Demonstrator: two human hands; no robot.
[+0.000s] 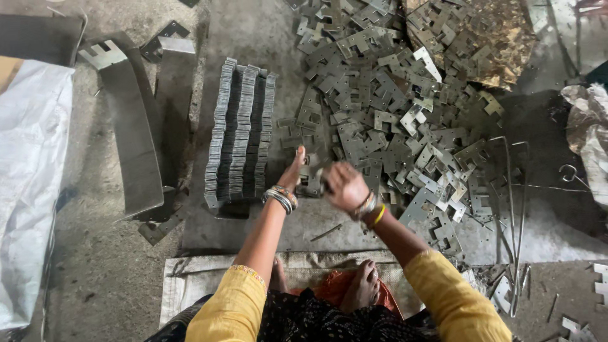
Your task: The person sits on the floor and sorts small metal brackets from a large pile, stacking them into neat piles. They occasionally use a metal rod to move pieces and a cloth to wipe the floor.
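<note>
Seemingly squaring up a small bundle of plates, held just above the concrete floor between the neat upright rows of stacked plates and the loose heap of stamped plates. Left hand flat, fingers straight, pressed against the bundle's near side; right hand curled shut round the other end, blurred, so exact finger placement hard to tell. Probably mid-way through evening the edges, not yet setting down. Next move likely calling for firm pressure from both sides, keeping the notched outlines flush, and tilting upright to match the rows. Off to the left, a curved metal strip and a white sack.
</note>
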